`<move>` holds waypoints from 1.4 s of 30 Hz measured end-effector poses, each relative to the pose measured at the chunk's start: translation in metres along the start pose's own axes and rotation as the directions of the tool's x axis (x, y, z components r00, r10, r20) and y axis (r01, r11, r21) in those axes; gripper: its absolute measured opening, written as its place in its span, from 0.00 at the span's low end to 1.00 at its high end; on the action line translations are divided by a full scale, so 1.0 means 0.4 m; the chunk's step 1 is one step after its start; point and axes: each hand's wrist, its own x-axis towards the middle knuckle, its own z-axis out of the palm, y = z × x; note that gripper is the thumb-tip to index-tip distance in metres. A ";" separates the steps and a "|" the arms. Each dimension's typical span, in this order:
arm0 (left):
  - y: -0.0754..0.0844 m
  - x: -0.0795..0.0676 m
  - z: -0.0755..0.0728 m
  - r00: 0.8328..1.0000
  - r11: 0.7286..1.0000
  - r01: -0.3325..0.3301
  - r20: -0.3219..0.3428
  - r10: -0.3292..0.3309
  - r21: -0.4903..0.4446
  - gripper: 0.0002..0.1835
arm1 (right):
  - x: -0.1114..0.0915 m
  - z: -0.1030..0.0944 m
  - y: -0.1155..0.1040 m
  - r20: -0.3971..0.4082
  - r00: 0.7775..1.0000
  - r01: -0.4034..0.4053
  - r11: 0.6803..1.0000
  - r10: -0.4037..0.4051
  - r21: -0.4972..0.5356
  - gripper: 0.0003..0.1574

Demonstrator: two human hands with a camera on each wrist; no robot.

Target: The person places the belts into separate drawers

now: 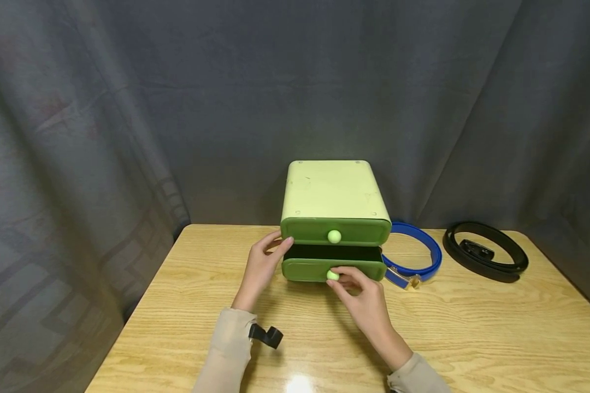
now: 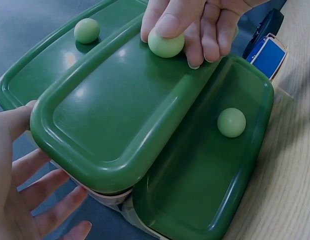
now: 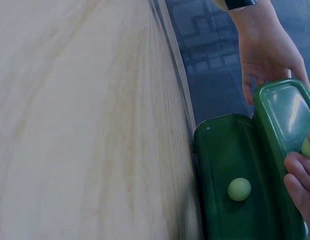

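A small cabinet (image 1: 334,188) with a pale yellow-green top and green drawer fronts stands at the back of the table. Its middle drawer (image 1: 305,270) is pulled partway out, showing a dark gap above its front. My right hand (image 1: 366,300) pinches that drawer's round light-green knob (image 2: 166,44) between thumb and fingers. At the cabinet's left side is my left hand (image 1: 263,267), its thumb at the drawer's edge and its other fingers spread in the left wrist view. The top drawer (image 1: 310,232) sits closed above; the bottom drawer (image 2: 195,165) shows below in the wrist views.
A coiled blue belt (image 1: 430,245) with a gold buckle lies right of the cabinet. Farther right is a coiled black belt (image 1: 491,270). The wooden table (image 1: 472,338) ends at a dark grey curtain (image 1: 226,109) behind.
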 end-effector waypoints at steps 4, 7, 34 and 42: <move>0.064 -0.028 -0.005 1.000 1.000 0.013 0.015 -0.013 0.010 0.25 | 0.004 -0.008 -0.043 -0.009 1.000 0.011 1.000 -0.011 -0.028 0.16; 0.103 -0.045 -0.008 1.000 1.000 0.013 0.022 -0.014 0.022 0.24 | 0.007 -0.014 -0.074 -0.010 1.000 0.025 0.999 -0.025 -0.036 0.15; 0.000 0.001 0.004 1.000 1.000 0.009 -0.006 -0.009 0.006 0.27 | -0.028 -0.016 -0.014 0.024 1.000 0.019 1.000 -0.018 -0.013 0.15; -0.008 0.002 0.000 1.000 1.000 -0.011 -0.005 0.011 0.006 0.28 | -0.042 -0.022 -0.017 0.051 0.999 0.021 0.999 -0.019 -0.032 0.17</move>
